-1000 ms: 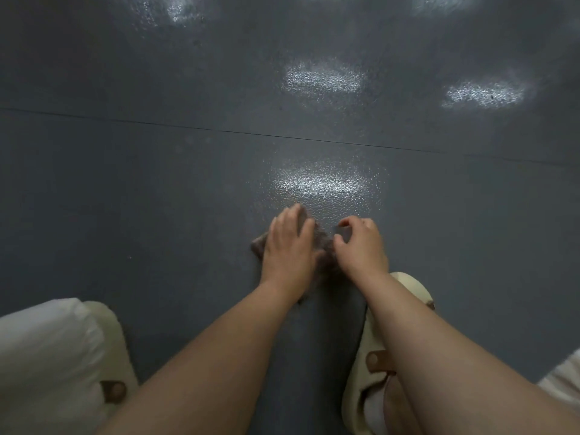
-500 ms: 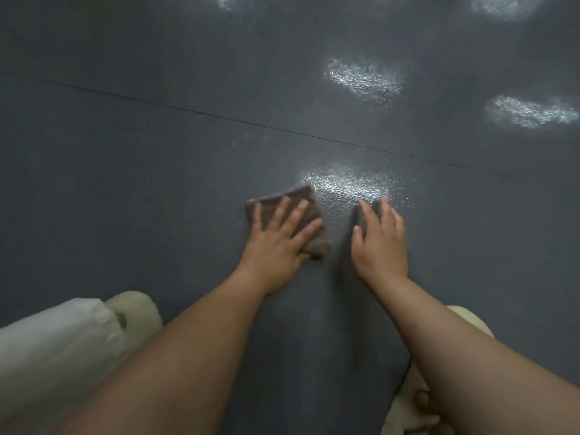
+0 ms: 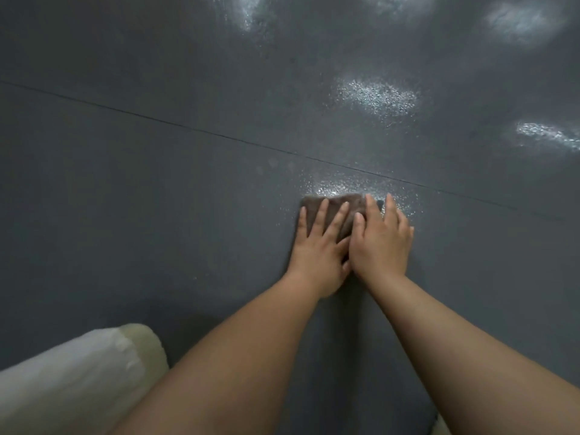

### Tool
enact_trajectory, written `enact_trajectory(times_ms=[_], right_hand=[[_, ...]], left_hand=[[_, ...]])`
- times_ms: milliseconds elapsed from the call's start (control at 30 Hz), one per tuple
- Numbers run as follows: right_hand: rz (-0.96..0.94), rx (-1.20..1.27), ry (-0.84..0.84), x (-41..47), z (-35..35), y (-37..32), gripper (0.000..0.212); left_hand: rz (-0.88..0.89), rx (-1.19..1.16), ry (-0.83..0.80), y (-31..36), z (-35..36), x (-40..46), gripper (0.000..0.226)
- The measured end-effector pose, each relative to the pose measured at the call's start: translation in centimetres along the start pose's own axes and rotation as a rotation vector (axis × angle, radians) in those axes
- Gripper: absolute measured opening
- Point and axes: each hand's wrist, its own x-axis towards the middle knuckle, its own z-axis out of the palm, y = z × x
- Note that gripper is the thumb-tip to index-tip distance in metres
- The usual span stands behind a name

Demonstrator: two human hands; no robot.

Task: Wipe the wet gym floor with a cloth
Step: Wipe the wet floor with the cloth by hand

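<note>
A small brown cloth [image 3: 337, 203] lies flat on the dark grey gym floor [image 3: 157, 215]. My left hand [image 3: 318, 246] presses down on it with fingers spread. My right hand [image 3: 381, 241] lies beside it, its fingers over the cloth's right part and its thumb against my left hand. Most of the cloth is hidden under both hands. A wet, glistening patch [image 3: 351, 185] starts right at the cloth's far edge.
More shiny wet patches [image 3: 376, 95] lie farther out and to the right [image 3: 546, 136]. A thin floor seam [image 3: 188, 130] runs diagonally across. My white-clad knee [image 3: 62, 381] and a pale slipper [image 3: 147, 346] sit at the bottom left.
My right hand moved left from the bare floor onto the cloth beside my left hand. Both hands and the cloth slid forward to the edge of the wet patch.
</note>
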Motion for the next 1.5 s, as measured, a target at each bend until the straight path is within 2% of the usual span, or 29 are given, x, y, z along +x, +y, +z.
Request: enact_trajectory(times_ms=[67,167,267,367,433,467,533,667,733,800,900,1067,1133,1200,1300,1433,1500], right_hand=[[-0.009,0.021,0.017,0.5,0.0,-0.9,0.050],[-0.056,0.038,0.023,1.2,0.2,-2.3,0.051],[-0.100,0.031,-0.024,1.7,0.7,-3.7,0.050],[-0.156,0.015,-0.073,1.9,1.5,-5.3,0.049],[-0.190,0.015,-0.092,1.7,2.1,-6.5,0.048],[-0.202,0.020,-0.101,1.6,2.4,-7.1,0.048],[-0.218,0.021,-0.108,1.5,2.9,-8.2,0.048],[-0.210,-0.100,-0.115,1.1,3.8,-10.0,0.050],[-0.192,-0.175,-0.153,1.0,4.2,-10.8,0.052],[-0.180,-0.233,-0.205,0.8,4.5,-11.2,0.055],[-0.172,-0.266,-0.232,0.8,4.8,-11.1,0.058],[-0.193,-0.308,-0.205,0.7,5.0,-10.6,0.058],[-0.200,-0.310,-0.197,0.6,5.0,-10.5,0.058],[-0.204,-0.313,-0.197,0.7,5.0,-10.5,0.058],[-0.204,-0.313,-0.186,0.7,5.2,-10.5,0.058],[-0.221,-0.335,-0.173,0.8,5.4,-10.3,0.058],[-0.221,-0.343,-0.169,0.8,5.3,-10.3,0.058]], left_hand=[[0.003,0.034,-0.023,-1.4,-1.1,1.7,0.061],[-0.121,-0.041,-0.013,-4.6,-2.4,3.9,0.057],[-0.356,-0.132,0.043,-9.8,-2.4,3.9,0.060],[-0.701,-0.217,0.088,-15.8,-1.7,1.6,0.060],[-0.883,-0.284,0.086,-17.4,-1.3,0.2,0.059],[-0.917,-0.290,0.089,-17.3,-1.2,-0.1,0.058],[-0.840,-0.236,0.107,-16.0,-1.1,0.2,0.059],[-0.385,-0.083,0.104,-15.3,-2.3,2.2,0.059],[-0.331,-0.072,0.071,-16.6,-2.9,3.2,0.060],[-0.353,-0.094,0.060,-18.1,-3.1,3.8,0.060],[-0.512,-0.172,0.079,-22.0,-3.8,4.2,0.060],[-0.982,-0.317,0.118,-30.4,-1.8,-2.4,0.059],[-1.166,-0.377,0.138,-31.0,-0.5,-5.3,0.057],[-1.236,-0.402,0.135,-30.3,0.0,-6.0,0.056],[-1.104,-0.335,0.115,-27.7,-0.5,-4.4,0.057],[-0.641,-0.159,0.092,-19.8,-0.9,-2.1,0.060],[-0.503,-0.169,0.085,-17.2,-1.1,-1.7,0.060]])
